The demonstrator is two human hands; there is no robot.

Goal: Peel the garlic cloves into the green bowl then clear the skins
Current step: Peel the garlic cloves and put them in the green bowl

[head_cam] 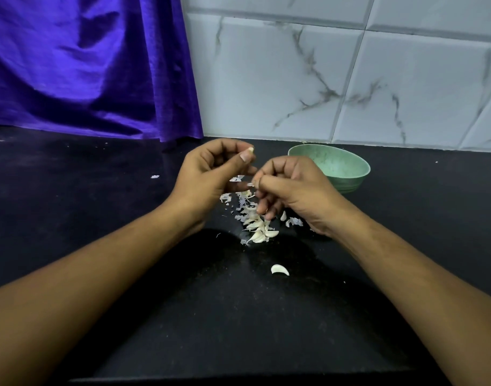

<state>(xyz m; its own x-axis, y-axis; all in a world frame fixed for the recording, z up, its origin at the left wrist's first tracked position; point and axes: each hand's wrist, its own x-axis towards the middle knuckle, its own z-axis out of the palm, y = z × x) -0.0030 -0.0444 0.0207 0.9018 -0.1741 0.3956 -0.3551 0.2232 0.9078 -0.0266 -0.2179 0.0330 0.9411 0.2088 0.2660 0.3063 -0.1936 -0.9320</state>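
A green bowl [342, 165] stands on the black counter near the tiled wall, just behind my right hand. My left hand [211, 174] is raised with curled fingers and pinches a small pale garlic clove [250, 149] between thumb and forefinger. My right hand [289, 188] is close beside it, fingers curled, pinching a bit of white skin [250, 184]. Below both hands lies a pile of garlic cloves [259, 231] mixed with papery skins [240, 197]. One loose clove [279, 269] lies nearer to me.
A purple cloth [85, 65] hangs at the back left down to the black counter [71, 190]. Grey marbled tiles [350, 79] form the wall behind the bowl. A stray skin flake [154, 176] lies left of my hands. The counter's front edge runs along the bottom.
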